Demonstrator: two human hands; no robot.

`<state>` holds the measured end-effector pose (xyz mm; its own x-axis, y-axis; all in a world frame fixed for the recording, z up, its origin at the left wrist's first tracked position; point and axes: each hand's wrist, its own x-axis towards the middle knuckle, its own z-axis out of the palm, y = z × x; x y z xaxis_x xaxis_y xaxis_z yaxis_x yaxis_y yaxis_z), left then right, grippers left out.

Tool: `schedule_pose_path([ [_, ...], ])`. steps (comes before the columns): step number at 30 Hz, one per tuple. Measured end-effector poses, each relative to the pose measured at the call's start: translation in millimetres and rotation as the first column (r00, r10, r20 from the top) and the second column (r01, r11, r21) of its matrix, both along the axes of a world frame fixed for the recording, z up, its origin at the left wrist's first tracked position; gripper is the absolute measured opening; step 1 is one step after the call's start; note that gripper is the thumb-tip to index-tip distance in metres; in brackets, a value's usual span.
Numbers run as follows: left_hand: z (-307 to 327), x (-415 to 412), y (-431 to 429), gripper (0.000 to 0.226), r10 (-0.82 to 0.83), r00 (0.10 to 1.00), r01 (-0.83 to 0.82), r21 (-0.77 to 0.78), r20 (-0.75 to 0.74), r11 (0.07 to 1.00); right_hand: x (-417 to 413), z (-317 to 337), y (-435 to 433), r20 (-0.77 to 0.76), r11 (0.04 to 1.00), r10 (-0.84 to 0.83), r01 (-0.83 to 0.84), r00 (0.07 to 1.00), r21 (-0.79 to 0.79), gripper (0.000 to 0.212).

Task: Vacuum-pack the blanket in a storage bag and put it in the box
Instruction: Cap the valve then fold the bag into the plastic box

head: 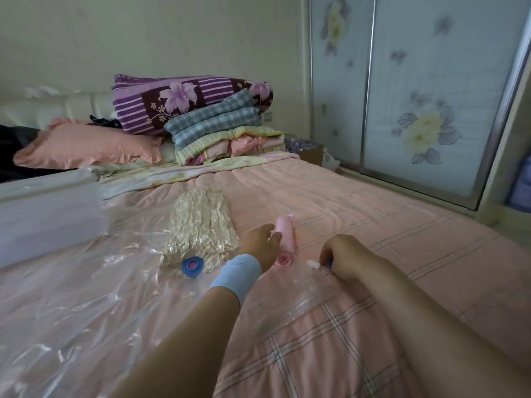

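Left hand [263, 245] rests slack-fingered beside pink pump [285, 239]; right hand [346, 255] pinches blue clip [330, 262] at bag [304, 287] edge.

The right hand [344, 258] curls over a small blue-and-white piece [311, 264] (mostly hidden, shape unclear). The left hand [260, 244] covers part of the pump [284, 237]. Box [48, 214] and bag [71, 326] run off the left edge.

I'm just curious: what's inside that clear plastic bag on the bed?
A crumpled cream blanket, pressed flat beside the blue valve. Whatever lies beneath it is covered.
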<state>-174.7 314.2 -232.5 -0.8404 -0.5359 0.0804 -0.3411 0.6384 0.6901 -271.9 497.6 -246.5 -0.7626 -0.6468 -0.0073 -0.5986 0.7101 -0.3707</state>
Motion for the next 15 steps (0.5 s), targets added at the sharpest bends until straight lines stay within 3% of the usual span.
schedule_pose_path([
  [3, 0, 23, -11, 0.040, 0.006, 1.000, -0.006, -0.057, 0.001, 0.998, 7, 10, -20, -0.009, 0.968, -0.002, -0.001, 1.000, -0.250, 0.035],
  [7, -3, 56, -51, 0.033, 0.061, 0.997, -0.050, -0.203, 0.049, 0.978, 44, 43, -80, 0.002, 0.840, 0.103, -0.086, 0.995, -0.536, 0.014],
  [11, -13, 97, -105, 0.032, 0.161, 0.986, -0.131, -0.385, 0.047, 0.914, 91, 39, -145, 0.035, 0.816, 0.206, -0.152, 0.978, -0.558, 0.007],
  [15, -34, 128, -154, 0.034, 0.228, 0.974, -0.198, -0.535, -0.012, 0.821, 113, 18, -196, 0.064, 0.840, 0.185, -0.124, 0.981, -0.528, 0.015],
])
